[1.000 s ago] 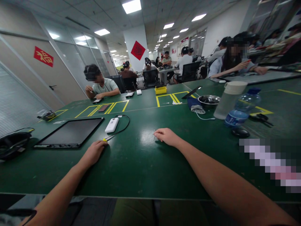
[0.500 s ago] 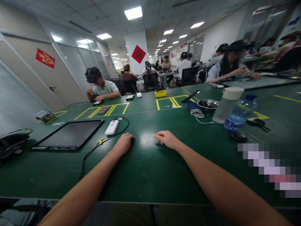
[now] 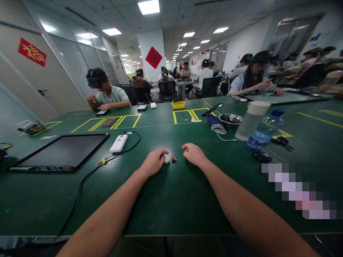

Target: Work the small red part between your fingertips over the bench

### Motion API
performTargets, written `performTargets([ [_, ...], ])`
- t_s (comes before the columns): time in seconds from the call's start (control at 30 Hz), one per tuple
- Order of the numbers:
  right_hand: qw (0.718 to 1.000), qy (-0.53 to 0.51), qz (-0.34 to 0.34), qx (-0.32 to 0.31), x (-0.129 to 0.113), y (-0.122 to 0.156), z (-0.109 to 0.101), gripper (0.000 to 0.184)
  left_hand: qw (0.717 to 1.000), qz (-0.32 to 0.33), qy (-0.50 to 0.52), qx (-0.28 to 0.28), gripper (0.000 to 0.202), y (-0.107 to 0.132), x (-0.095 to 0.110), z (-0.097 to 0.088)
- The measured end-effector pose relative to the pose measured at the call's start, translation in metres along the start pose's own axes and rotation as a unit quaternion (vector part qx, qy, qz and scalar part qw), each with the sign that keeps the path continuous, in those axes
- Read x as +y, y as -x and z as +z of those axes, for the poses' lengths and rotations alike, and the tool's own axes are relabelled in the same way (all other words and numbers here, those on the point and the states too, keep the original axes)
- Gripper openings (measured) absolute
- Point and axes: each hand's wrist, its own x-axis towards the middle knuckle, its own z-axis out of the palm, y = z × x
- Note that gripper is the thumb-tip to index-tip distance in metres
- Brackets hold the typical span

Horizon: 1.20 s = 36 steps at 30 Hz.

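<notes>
Both of my hands are at work around a small red piece (image 3: 174,159), which lies on the green bench (image 3: 166,203) well in from its near edge, in the gap between them. My left hand (image 3: 154,162) is loosely open, its index finger reaching toward the piece and just beside it without touching; my right hand (image 3: 195,154) is likewise relaxed, fingers half bent, a little farther off on the other side. No object shows in either grip, though both palms are hidden. I judge the step in hand to be positioning about the piece; handling something so slight calls for a fingertip pinch rather than a whole-hand grasp, and its exact form is too small to tell. Toward the left end of the bench lie a white power bank (image 3: 118,143), a flat black screen panel (image 3: 61,151) and a black cable (image 3: 80,189), which runs down to the near edge alongside my left forearm and, in my judgement, is the likeliest snag. Toward the right end are a black mouse (image 3: 262,156), a blue-labelled water bottle (image 3: 264,134), a frosted bottle (image 3: 251,123) and a steel bowl (image 3: 230,121), all well apart from the piece. A yellow box (image 3: 178,105) stands by the far edge; at the far left, a co-worker (image 3: 114,97) leans on the bench.
</notes>
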Motion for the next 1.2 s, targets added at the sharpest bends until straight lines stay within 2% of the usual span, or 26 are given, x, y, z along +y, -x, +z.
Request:
performTargets([
  [0.07, 0.998, 0.033, -0.040, -0.039, -0.005, 0.004, 0.002, 0.029, 1.000, -0.007, -0.014, -0.018, 0.031, 0.001, 0.004, 0.007],
  [0.13, 0.993, 0.042, -0.088, -0.067, -0.013, 0.009, 0.005, 0.037, 0.999, 0.005, -0.042, -0.012, 0.039, 0.000, 0.009, 0.016],
  [0.23, 0.985, 0.058, -0.131, -0.092, -0.022, 0.012, 0.009, 0.032, 0.997, 0.035, -0.061, -0.020, 0.029, -0.005, 0.011, 0.022],
  [0.37, 0.980, 0.056, -0.162, -0.104, -0.024, 0.011, 0.009, 0.025, 0.996, 0.058, -0.032, -0.064, 0.012, -0.009, 0.002, 0.013],
  [0.47, 0.978, 0.043, -0.170, -0.111, -0.022, 0.010, 0.009, 0.019, 0.996, 0.049, -0.017, -0.075, 0.010, -0.008, -0.005, 0.003],
  [0.67, 0.975, 0.017, -0.191, -0.114, -0.025, 0.011, 0.011, 0.015, 0.998, 0.047, -0.007, -0.051, 0.014, -0.004, -0.006, -0.003],
  [0.8, 0.976, -0.027, -0.188, -0.103, -0.029, 0.012, 0.011, 0.007, 0.996, -0.003, 0.078, -0.031, 0.020, -0.004, -0.007, 0.003],
  [0.9, 0.980, -0.092, -0.154, -0.091, -0.031, 0.014, 0.010, 0.010, 0.976, -0.049, 0.211, -0.036, 0.024, -0.006, -0.009, 0.010],
  [1.03, 0.966, -0.203, -0.106, -0.118, -0.032, 0.015, 0.012, 0.016, 0.917, -0.094, 0.386, -0.046, 0.022, -0.008, -0.010, 0.016],
  [1.2, 0.923, -0.351, -0.044, -0.153, -0.034, 0.016, 0.017, 0.015, 0.884, -0.110, 0.454, -0.025, 0.013, -0.007, -0.008, 0.016],
])
